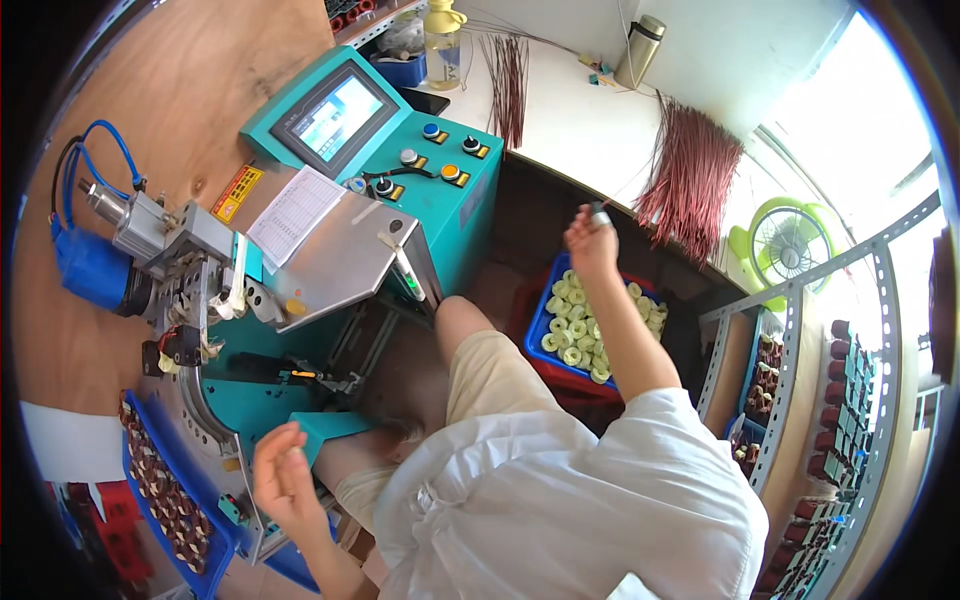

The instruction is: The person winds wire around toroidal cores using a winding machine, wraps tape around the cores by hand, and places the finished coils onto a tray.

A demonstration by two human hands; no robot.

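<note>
The right hand [592, 245] is raised at the near edge of the white counter [580, 120], its fingers curled in toward one another at a small dark-and-silver piece [599, 213]; whether they pinch it or one finger wears it, I cannot tell. That piece sits right at the fingertips, close to a large spread bundle of dark red wires [690, 180] that hangs over the counter's edge, the hand being to the left of the bundle and apart from it. Below the right forearm is a blue tray [534, 340] (partly covered by that arm) filled with pale yellow-green rings [575, 325]

The left hand [285, 485] is well apart from the right, its fingers loosely bent and slightly parted, with nothing visible in them. It is nearest to a teal panel [332, 428] of the machine; contact between them cannot be made out. Further left, a long blue tray [226, 548] carries rows of dark red and pale parts [165, 495]

Ahead of the person, a teal control box [465, 205] bears a lit screen [335, 110] and several knobs, and a printed sheet [295, 215] lies on the metal cover beside it. On the counter also stand a metal flask [640, 52] and a yellow-topped bottle [443, 50], with a green fan [790, 240] toward the right
</note>
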